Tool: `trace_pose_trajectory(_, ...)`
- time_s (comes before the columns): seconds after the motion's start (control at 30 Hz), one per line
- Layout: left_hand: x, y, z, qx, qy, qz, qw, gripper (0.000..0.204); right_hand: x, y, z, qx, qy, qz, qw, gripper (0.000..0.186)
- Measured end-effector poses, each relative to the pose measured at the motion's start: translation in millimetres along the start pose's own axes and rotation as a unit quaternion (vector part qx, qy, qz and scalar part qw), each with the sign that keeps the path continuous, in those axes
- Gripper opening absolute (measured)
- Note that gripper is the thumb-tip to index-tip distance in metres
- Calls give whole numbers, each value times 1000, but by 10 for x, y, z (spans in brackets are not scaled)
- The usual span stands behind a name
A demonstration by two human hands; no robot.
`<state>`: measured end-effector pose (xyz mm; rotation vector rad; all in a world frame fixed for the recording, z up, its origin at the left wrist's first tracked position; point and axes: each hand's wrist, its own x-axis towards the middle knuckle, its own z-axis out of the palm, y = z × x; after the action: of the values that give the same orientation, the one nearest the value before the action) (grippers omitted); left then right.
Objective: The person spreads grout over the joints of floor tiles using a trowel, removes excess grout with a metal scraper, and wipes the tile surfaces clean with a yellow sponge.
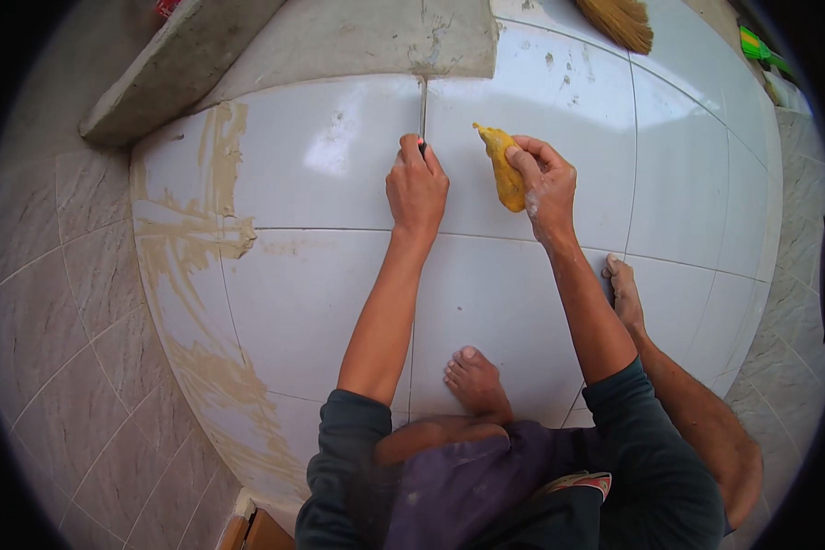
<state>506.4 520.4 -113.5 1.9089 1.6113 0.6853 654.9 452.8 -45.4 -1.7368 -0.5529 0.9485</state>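
Observation:
My left hand (pixel 418 192) is closed round a small dark tool (pixel 423 147), mostly hidden by the fingers. It is held over the upright joint between two white floor tiles, just below the bare cement patch; I cannot make out its tip. To the right, my right hand (pixel 546 183) pinches a yellow, tapered lump (pixel 503 170) between thumb and fingers. The lump looks like a small filled bag, its narrow end pointing up and left. Pale powder marks the thumb side of that hand. Beneath both hands lie the glossy white tiles (pixel 522 275), with thin dark joint lines.
Beige paste (pixel 220 174) is smeared along the tiles' left edge. A concrete slab (pixel 165 73) rises at the upper left, beside bare cement (pixel 357 37). A straw broom (pixel 621 20) lies at the top right. Brownish tiles (pixel 82 321) border the left. My bare feet rest on the white tiles.

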Motion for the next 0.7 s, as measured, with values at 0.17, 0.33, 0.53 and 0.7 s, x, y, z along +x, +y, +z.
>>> trace_pose_trajectory(0.17, 111, 37, 18, 37, -14, 1, 999, 20, 13, 37, 33, -26, -6, 24, 999, 29)
trace_pose_trajectory(0.33, 25, 43, -19, -12, 13, -7, 1000, 21, -72, 167, 37, -1, -4, 17, 1000, 29)
trace_pose_trajectory(0.53, 70, 63, -22, 14, -25, -2, 1000, 20, -128, 167, 41, -11, -15, 28, 999, 29)
trace_pose_trajectory(0.7, 26, 79, -34, -9, 8, -1, 1000, 20, -251, 144, 7, 9, -19, 51, 998, 31)
